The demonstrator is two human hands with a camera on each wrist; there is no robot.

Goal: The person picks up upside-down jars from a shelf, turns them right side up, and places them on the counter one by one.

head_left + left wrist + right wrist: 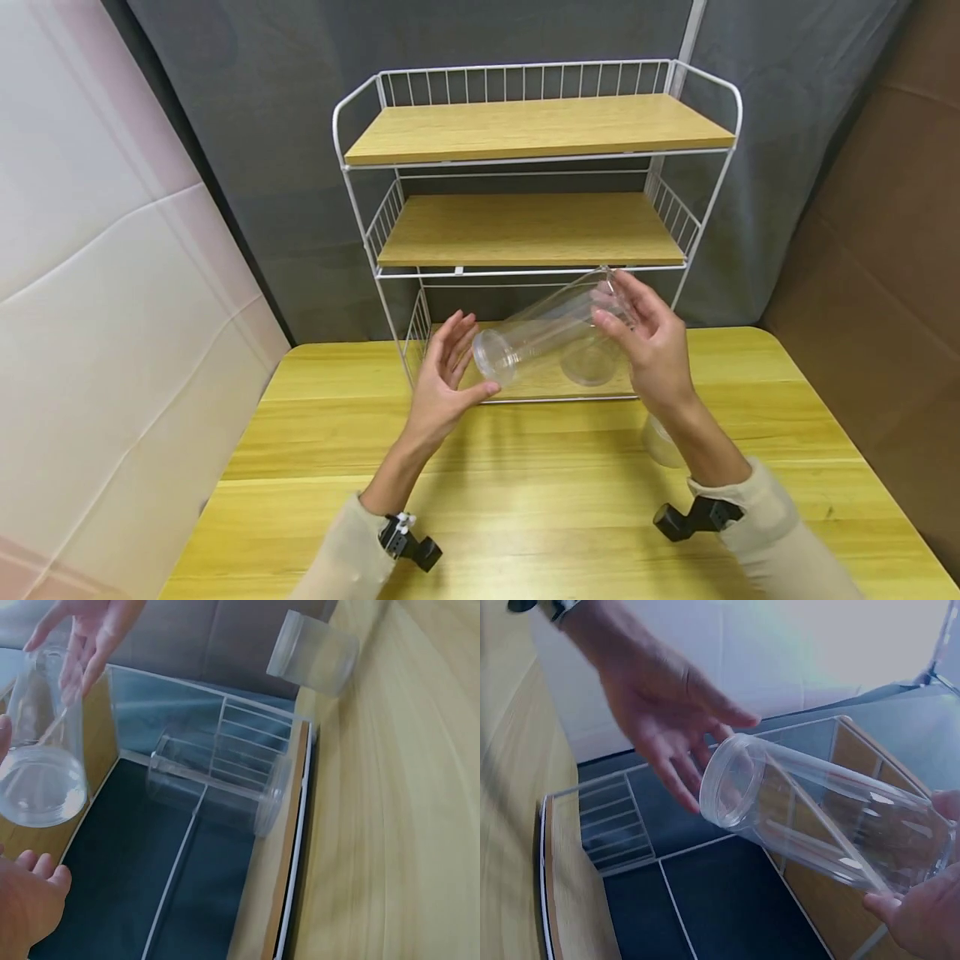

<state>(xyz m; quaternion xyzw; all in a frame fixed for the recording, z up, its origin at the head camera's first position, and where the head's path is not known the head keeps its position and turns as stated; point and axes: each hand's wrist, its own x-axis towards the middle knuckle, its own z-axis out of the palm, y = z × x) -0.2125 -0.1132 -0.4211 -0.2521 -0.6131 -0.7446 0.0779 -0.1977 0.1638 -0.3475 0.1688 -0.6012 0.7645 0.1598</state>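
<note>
A tall clear plastic jar (543, 333) is held tilted in front of the rack's lower opening. My right hand (656, 342) grips its upper right end, thumb on the near side. The jar's round, thicker-ringed end (731, 780) points down and left, toward my left hand (441, 387). That hand is spread, its fingers and thumb right beside the ringed end; a gap shows between them in the left wrist view. Behind the held jar, another clear jar (217, 784) stands on the bottom shelf, partly seen through it.
A white wire rack with a wooden top shelf (540, 125) and middle shelf (532, 229) stands at the back of the wooden table (525, 517). A third clear jar (319, 656) stands on the table, partly behind my right forearm. A brown panel (885, 250) borders the right.
</note>
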